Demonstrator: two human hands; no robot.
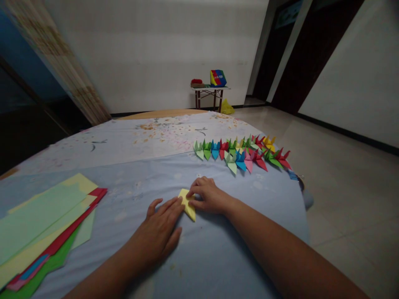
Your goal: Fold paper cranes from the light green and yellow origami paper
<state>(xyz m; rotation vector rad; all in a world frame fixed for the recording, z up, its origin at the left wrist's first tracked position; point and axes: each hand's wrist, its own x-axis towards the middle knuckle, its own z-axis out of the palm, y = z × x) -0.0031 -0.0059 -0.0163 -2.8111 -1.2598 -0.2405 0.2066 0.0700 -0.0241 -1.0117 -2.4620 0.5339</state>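
Observation:
A small piece of folded yellow paper lies on the blue cloth in front of me, its lower end narrowing to a point. My left hand rests flat with fingers stretched out, their tips on the paper's left edge. From the other side, my right hand curls its thumb and fingers onto the paper's right edge. Beyond my right hand stand several folded paper cranes in green, blue, red, pink and yellow, set close together in rows.
Coloured paper sheets lie in a loose stack at the left. A floral cloth covers the far part of the table. Near the back wall, a small folding table carries a colourful bag; a yellow plastic bag is beside it.

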